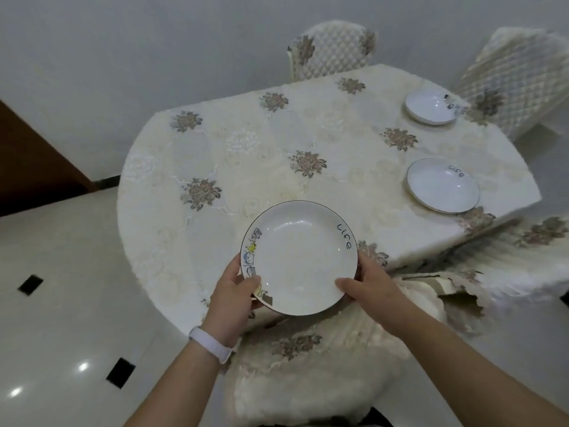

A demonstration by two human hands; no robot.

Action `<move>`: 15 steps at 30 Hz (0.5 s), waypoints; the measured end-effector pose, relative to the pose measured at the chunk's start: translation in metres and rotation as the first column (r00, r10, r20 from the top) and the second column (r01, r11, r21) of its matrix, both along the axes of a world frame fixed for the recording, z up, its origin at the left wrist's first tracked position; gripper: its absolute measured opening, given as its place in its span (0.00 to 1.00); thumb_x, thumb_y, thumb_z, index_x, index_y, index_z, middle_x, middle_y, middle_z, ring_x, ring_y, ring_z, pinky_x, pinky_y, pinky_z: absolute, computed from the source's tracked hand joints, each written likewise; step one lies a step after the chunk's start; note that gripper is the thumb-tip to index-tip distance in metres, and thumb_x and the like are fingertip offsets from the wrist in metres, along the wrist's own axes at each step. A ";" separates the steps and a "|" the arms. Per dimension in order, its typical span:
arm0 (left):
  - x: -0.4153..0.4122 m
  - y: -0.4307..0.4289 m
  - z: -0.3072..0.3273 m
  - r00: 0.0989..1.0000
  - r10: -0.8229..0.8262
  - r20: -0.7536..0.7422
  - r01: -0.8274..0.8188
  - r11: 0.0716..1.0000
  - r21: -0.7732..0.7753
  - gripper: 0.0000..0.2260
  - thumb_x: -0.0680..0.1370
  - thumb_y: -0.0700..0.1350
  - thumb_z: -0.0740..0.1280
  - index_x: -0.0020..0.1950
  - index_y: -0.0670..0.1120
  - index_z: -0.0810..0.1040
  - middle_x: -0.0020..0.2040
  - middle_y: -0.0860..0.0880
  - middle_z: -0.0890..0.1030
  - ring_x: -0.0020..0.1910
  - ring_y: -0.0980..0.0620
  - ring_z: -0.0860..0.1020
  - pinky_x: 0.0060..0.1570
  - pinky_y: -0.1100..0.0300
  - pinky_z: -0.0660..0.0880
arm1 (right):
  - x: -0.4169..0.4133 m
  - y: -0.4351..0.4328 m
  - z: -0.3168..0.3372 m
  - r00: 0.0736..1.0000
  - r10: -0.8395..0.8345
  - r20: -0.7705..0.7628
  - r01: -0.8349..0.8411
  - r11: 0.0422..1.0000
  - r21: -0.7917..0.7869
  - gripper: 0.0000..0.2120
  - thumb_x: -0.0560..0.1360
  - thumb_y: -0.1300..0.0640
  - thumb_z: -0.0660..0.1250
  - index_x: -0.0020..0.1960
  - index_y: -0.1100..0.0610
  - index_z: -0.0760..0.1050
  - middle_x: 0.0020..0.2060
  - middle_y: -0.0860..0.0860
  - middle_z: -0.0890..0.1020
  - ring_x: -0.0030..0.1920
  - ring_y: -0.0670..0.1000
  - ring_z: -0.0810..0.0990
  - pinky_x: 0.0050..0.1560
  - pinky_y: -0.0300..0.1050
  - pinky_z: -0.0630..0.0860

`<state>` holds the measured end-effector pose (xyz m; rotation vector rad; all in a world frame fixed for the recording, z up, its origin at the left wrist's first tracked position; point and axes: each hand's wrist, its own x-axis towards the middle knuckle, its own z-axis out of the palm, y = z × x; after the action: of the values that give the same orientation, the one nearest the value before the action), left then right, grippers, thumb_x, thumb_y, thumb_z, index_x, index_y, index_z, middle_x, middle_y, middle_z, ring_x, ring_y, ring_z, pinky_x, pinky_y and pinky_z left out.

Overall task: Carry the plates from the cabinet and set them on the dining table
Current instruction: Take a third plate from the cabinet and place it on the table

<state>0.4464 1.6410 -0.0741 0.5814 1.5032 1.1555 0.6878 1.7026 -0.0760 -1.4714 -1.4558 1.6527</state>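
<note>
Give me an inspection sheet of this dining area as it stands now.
Surface: dining table under a cream floral tablecloth.
Job's things: two plates set along the right side, far plate and near plate; a third, held plate at the near edge.
Clutter: nothing seen.
Grippers: left hand and right hand grip the held plate's rim; white wristband on the left wrist.
Cables: nothing seen.
Surroundings: covered chairs, glossy tiled floor, pale wall.

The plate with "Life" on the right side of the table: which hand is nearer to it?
Right. The right hand holds the near plate on the side toward that plate; the left hand holds the opposite rim, farther away.
</note>
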 end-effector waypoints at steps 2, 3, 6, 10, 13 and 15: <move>0.014 0.008 -0.003 0.998 0.054 -0.025 -0.054 0.998 -0.011 0.23 0.79 0.31 0.60 0.57 0.60 0.79 0.48 0.51 0.86 0.41 0.52 0.84 0.33 0.57 0.80 | 0.007 0.019 -0.008 0.999 0.053 -0.014 -0.053 0.999 -0.014 0.20 0.67 0.53 0.69 0.56 0.37 0.73 0.47 0.42 0.85 0.45 0.44 0.83 0.40 0.40 0.79; 0.020 0.013 -0.005 0.996 0.083 -0.038 -0.083 0.996 -0.013 0.23 0.79 0.31 0.60 0.58 0.59 0.79 0.47 0.52 0.86 0.39 0.53 0.84 0.31 0.60 0.79 | 0.011 0.027 -0.012 0.997 0.073 -0.017 -0.073 0.997 -0.010 0.19 0.67 0.52 0.69 0.54 0.36 0.73 0.47 0.41 0.84 0.43 0.43 0.83 0.39 0.39 0.78; 0.035 0.026 -0.014 0.984 0.158 -0.079 -0.159 0.987 -0.011 0.22 0.79 0.31 0.60 0.59 0.58 0.78 0.48 0.51 0.86 0.38 0.55 0.84 0.31 0.62 0.78 | 0.022 0.053 -0.026 0.990 0.138 0.014 -0.138 0.990 0.009 0.16 0.69 0.54 0.70 0.51 0.36 0.72 0.45 0.43 0.84 0.43 0.46 0.83 0.39 0.43 0.81; 0.044 0.034 -0.026 0.968 0.232 -0.092 -0.238 0.970 -0.053 0.22 0.78 0.32 0.62 0.61 0.57 0.77 0.49 0.50 0.85 0.38 0.55 0.84 0.32 0.63 0.78 | 0.024 0.077 -0.038 0.979 0.201 0.038 -0.200 0.979 -0.029 0.14 0.73 0.59 0.69 0.53 0.44 0.71 0.49 0.49 0.82 0.43 0.50 0.81 0.38 0.41 0.80; 0.040 0.038 -0.034 0.958 0.266 -0.108 -0.274 0.959 -0.065 0.22 0.78 0.33 0.63 0.61 0.58 0.78 0.47 0.51 0.86 0.39 0.55 0.84 0.32 0.64 0.78 | 0.016 0.091 -0.046 0.973 0.223 0.059 -0.221 0.975 -0.032 0.15 0.72 0.58 0.69 0.52 0.41 0.72 0.47 0.46 0.83 0.39 0.45 0.82 0.36 0.36 0.78; 0.035 0.041 -0.043 0.953 0.281 -0.114 -0.292 0.953 -0.086 0.22 0.78 0.33 0.64 0.60 0.59 0.78 0.47 0.51 0.87 0.41 0.54 0.84 0.33 0.64 0.78 | 0.008 0.099 -0.053 0.966 0.239 0.100 -0.238 0.971 -0.025 0.15 0.72 0.58 0.68 0.51 0.39 0.72 0.45 0.45 0.83 0.36 0.41 0.81 0.32 0.33 0.76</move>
<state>0.4815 1.6821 -0.1167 0.3626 1.7656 1.2755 0.6959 1.8021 -0.1286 -1.4529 -1.7402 1.7499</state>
